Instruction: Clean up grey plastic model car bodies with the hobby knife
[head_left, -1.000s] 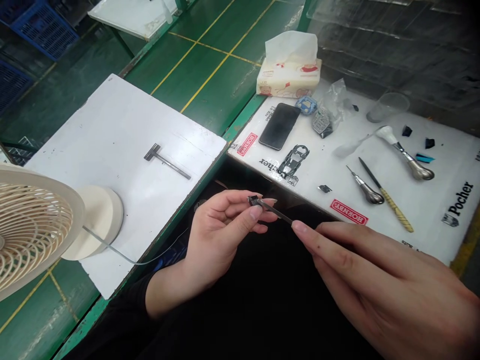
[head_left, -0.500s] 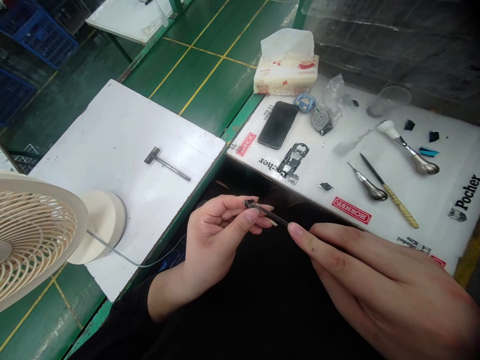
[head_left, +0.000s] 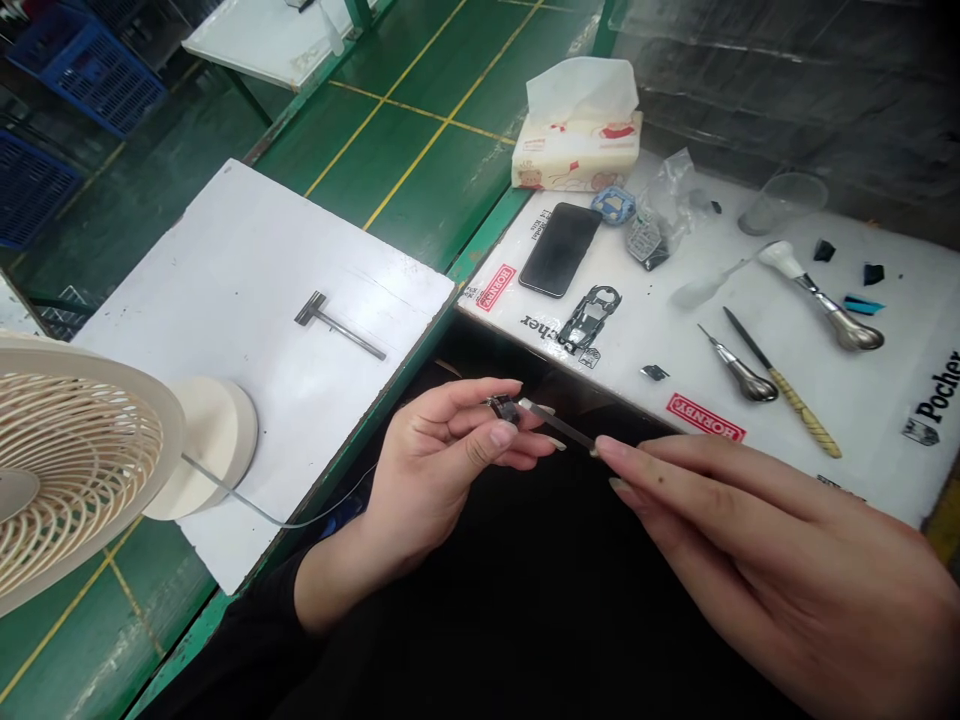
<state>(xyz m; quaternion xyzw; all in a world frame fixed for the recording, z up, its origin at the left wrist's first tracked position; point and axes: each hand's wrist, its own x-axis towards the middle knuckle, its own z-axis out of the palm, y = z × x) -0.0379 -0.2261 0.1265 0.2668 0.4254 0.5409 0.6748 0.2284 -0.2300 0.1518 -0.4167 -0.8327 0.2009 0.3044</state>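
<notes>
We see a small dark metal piece with a thin, flat, shiny metal strip sticking out of it. It sits in the air over the dark space between the two white tops. Our left hand is closed on the piece, with the thumb pressing it against the fingers. The strip points to 4 o'clock, and its far end meets the first fingertip of our right hand. We cannot tell if the right hand is pinching it. At 2 o'clock lies a white mat with red and black print. On it are a smooth black phone, a crinkly clear plastic bag, a clear cup, a slim tool with a shiny metal handle, and a file with a twisty yellow handle. A soft pack of tissues sits at 1 o'clock. At 10 o'clock, a metal T-shaped tool lies on a white board. A round fan with a cream plastic cage stands at 9 o'clock.
</notes>
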